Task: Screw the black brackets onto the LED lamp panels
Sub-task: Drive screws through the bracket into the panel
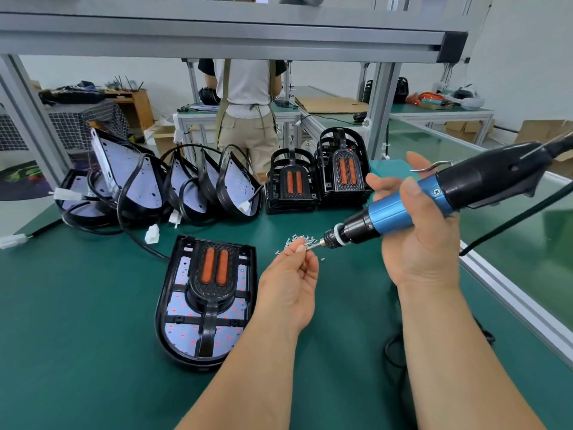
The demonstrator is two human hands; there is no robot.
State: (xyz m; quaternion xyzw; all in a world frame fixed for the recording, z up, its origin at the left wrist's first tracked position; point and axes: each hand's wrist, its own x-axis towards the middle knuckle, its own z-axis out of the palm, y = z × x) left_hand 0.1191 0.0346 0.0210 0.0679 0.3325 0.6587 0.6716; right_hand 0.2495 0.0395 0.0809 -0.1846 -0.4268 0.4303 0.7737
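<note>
An LED lamp panel lies flat on the green mat with a black bracket bearing two orange strips set on top of it. My right hand grips a blue and black electric screwdriver, tip pointing left and down. My left hand pinches a small screw at the driver's bit. A small heap of loose screws lies on the mat just behind my left fingers.
Two stacks of black brackets stand behind. Several lamp panels with black cables and white connectors lean at the back left. The screwdriver's cord trails right over an aluminium rail. A person stands at a far bench.
</note>
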